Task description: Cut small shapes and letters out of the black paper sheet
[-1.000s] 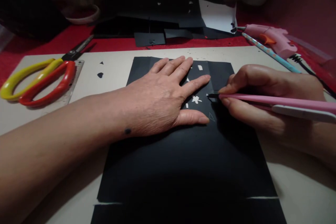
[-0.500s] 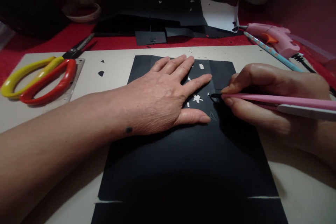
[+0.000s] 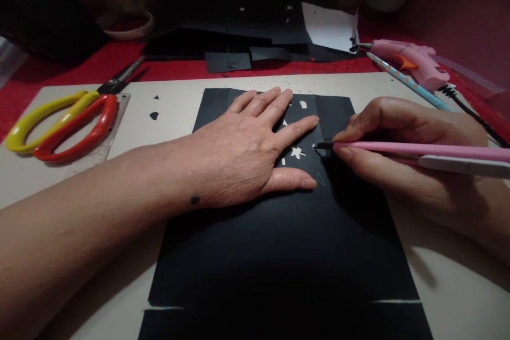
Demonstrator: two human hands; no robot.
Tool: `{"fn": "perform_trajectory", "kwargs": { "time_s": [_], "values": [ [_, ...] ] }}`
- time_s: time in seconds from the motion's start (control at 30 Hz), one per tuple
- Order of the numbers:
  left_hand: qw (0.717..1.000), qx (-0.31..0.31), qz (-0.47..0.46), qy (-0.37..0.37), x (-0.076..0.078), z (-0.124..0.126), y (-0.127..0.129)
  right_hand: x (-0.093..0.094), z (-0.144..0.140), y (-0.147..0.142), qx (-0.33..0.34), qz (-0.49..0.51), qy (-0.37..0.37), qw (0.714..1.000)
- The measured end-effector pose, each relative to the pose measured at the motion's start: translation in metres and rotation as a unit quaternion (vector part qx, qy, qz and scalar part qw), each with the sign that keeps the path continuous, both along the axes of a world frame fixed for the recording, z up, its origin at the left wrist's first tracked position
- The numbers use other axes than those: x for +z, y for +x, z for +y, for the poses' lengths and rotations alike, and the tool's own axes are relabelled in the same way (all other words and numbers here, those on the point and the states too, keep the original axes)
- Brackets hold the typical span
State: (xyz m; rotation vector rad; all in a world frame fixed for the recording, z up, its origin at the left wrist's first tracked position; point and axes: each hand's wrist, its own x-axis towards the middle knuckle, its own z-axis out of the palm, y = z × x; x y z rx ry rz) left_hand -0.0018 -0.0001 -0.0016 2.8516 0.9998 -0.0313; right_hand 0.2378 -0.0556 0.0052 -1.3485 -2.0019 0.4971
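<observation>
A black sheet of paper [image 3: 274, 244] with fold creases lies on the pale board, cut by slits at both lower sides. My left hand [image 3: 251, 154] presses flat on its upper part, fingers spread. Between and beside those fingers are small cut-out openings, among them a star-shaped hole [image 3: 297, 152] and a four-sided hole [image 3: 303, 104]. A pale triangle outline [image 3: 321, 178] is drawn by the thumb tip. My right hand [image 3: 398, 143] grips a pink craft knife [image 3: 398, 147], its dark blade tip touching the paper at a tiny white opening right of the star.
Scissors [image 3: 71, 122] with yellow and red handles rest on a clear ruler [image 3: 104, 143] at left. Small black scraps [image 3: 154, 116] lie nearby. Behind are black paper pieces [image 3: 229, 61], a white sheet [image 3: 332, 26], a pink glue gun [image 3: 414, 61] and a blue patterned pencil [image 3: 410, 82].
The blade has shifted very slightly at the small opening and lies a little flatter. My left hand stays in place on the paper. The whole view has shifted a little.
</observation>
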Motion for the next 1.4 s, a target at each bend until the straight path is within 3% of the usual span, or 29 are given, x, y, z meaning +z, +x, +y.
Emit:
{"fn": "perform_trajectory", "kwargs": {
  "time_s": [0.23, 0.67, 0.9, 1.23, 1.4],
  "values": [
    [1.0, 0.012, 0.02, -0.016, 0.005, -0.002, 0.002, -0.005, 0.002, -0.001, -0.03, 0.09, 0.001, 0.995],
    [0.999, 0.021, 0.026, -0.022, 0.006, -0.002, 0.005, -0.008, 0.008, -0.022, -0.046, 0.035, 0.03, 0.998],
    [0.999, 0.031, 0.032, -0.01, 0.004, -0.001, 0.007, -0.014, 0.009, -0.025, 0.03, 0.048, 0.018, 0.998],
    [0.999, 0.032, 0.019, -0.014, 0.004, -0.002, 0.007, -0.017, 0.017, -0.024, 0.025, 0.01, 0.006, 1.0],
    [0.999, 0.032, 0.025, -0.012, 0.004, -0.001, 0.006, -0.017, 0.018, -0.021, 0.0, 0.046, 0.0, 0.999]
  ]
}}
